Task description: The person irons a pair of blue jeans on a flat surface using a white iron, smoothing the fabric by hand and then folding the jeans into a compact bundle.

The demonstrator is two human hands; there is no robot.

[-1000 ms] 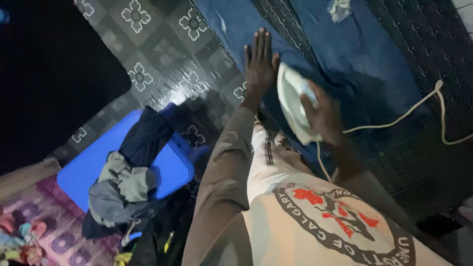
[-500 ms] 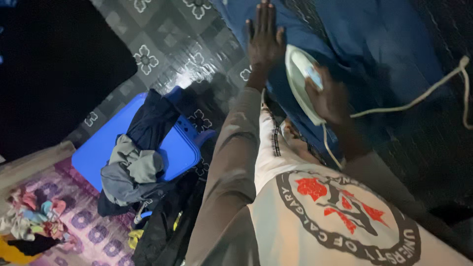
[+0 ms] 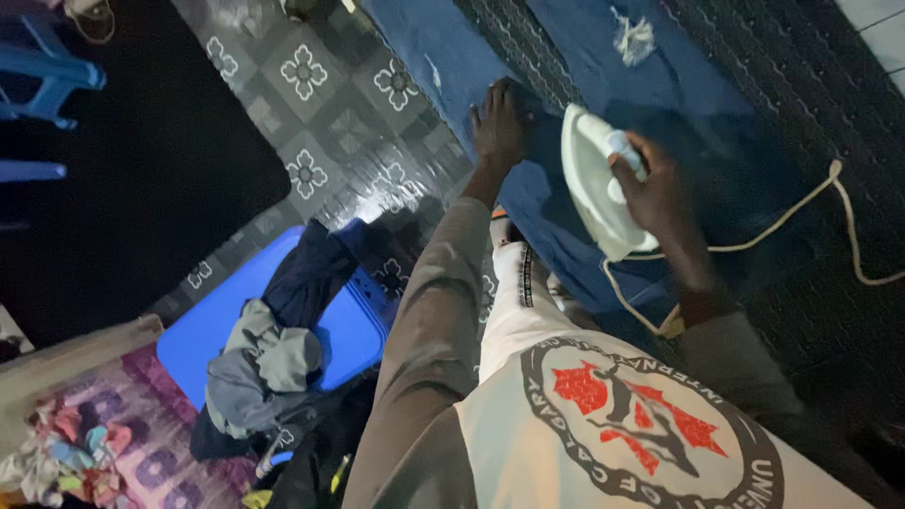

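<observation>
Blue jeans [image 3: 490,71] spread flat on the floor, far side. Right hand [image 3: 660,193] wrapped tight round a white iron [image 3: 594,193] resting on the cloth. Left hand [image 3: 498,123] pressed flat just left of it, fingers loose. Best to slide slowly, hold cloth smooth, keep fingers and the cord [image 3: 811,203] clear.

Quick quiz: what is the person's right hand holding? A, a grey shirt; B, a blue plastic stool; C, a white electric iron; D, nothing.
C: the right hand grips the handle of the white electric iron over the blue denim jeans, while the left hand presses the fabric flat.
</observation>
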